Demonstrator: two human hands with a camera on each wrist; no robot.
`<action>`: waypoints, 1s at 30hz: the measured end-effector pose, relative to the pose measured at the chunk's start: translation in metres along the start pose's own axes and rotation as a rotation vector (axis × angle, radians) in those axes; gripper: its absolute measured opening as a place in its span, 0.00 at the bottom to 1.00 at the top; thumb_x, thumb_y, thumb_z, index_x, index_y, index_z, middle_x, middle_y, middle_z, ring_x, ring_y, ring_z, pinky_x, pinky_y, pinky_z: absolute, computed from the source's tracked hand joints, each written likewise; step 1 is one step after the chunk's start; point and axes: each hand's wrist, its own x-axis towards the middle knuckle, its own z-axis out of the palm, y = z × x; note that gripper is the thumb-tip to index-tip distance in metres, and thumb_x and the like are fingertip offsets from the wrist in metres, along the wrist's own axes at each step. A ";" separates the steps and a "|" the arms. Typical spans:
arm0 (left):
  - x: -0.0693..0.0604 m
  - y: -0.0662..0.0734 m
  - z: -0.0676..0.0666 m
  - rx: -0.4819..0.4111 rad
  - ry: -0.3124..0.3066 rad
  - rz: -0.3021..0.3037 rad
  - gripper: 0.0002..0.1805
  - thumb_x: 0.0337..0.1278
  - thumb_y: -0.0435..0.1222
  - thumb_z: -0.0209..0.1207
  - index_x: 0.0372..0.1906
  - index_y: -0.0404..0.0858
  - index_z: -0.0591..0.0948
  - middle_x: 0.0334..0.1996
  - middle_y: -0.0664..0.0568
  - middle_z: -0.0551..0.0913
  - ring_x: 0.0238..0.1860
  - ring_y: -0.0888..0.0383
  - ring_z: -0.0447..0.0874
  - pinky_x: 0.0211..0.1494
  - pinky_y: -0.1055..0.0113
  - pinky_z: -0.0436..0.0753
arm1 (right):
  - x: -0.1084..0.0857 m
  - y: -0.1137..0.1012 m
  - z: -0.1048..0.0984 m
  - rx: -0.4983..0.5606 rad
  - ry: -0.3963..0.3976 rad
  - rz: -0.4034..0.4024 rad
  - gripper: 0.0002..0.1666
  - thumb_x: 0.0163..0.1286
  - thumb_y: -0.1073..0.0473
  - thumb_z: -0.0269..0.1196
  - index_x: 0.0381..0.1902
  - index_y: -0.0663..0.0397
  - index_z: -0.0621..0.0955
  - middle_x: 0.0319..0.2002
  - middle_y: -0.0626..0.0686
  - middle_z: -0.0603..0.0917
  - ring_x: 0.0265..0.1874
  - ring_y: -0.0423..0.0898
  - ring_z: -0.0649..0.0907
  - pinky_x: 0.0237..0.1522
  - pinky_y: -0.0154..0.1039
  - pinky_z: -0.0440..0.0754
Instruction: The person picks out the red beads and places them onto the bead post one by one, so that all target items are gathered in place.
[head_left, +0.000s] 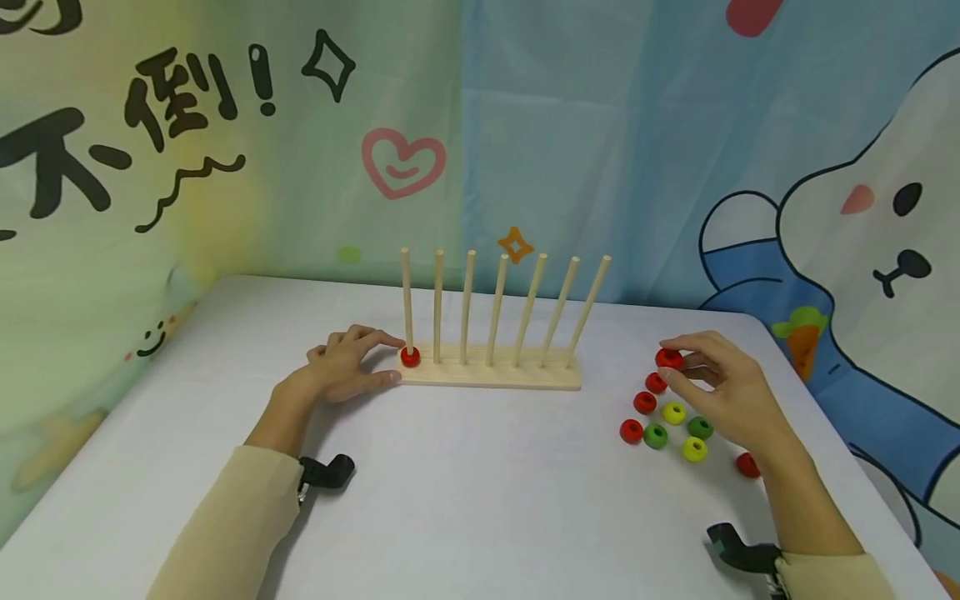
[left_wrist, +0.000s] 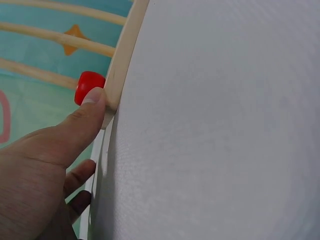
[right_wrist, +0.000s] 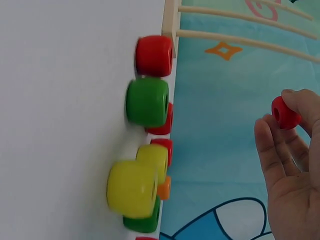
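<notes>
A wooden peg stand with a row of upright pegs stands on the table. One red bead sits at the bottom of its leftmost peg. My left hand holds the stand's left end, thumb at the front corner and index finger at the back. Over on the right, my right hand pinches another red bead between thumb and fingers, raised above the table. Below it lie loose red, green and yellow beads. An orange bead shows partly behind the yellow ones in the right wrist view.
The white table ends at a printed cloth backdrop behind the stand. A lone red bead lies beside my right wrist. Black wrist cameras stick out from both sleeves.
</notes>
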 end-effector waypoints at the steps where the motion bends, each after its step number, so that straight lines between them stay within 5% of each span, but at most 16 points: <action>1: 0.000 0.000 0.000 -0.001 0.001 -0.003 0.34 0.62 0.64 0.61 0.71 0.62 0.72 0.76 0.43 0.60 0.72 0.33 0.56 0.63 0.26 0.56 | 0.001 -0.001 0.002 0.014 -0.003 0.003 0.28 0.60 0.75 0.72 0.59 0.59 0.82 0.51 0.53 0.82 0.44 0.26 0.80 0.49 0.16 0.74; 8: 0.000 -0.001 -0.001 -0.005 0.005 0.005 0.34 0.63 0.64 0.61 0.72 0.62 0.72 0.76 0.43 0.60 0.71 0.34 0.58 0.63 0.27 0.56 | 0.007 -0.009 0.019 0.133 -0.010 -0.005 0.29 0.59 0.79 0.71 0.58 0.61 0.82 0.50 0.56 0.81 0.42 0.31 0.83 0.48 0.19 0.78; 30: -0.001 0.000 0.003 0.002 0.018 0.002 0.32 0.64 0.62 0.61 0.72 0.61 0.72 0.77 0.42 0.60 0.72 0.31 0.57 0.65 0.23 0.53 | 0.021 -0.027 0.048 0.210 -0.090 0.000 0.22 0.65 0.72 0.70 0.57 0.59 0.82 0.49 0.53 0.82 0.42 0.36 0.86 0.48 0.23 0.81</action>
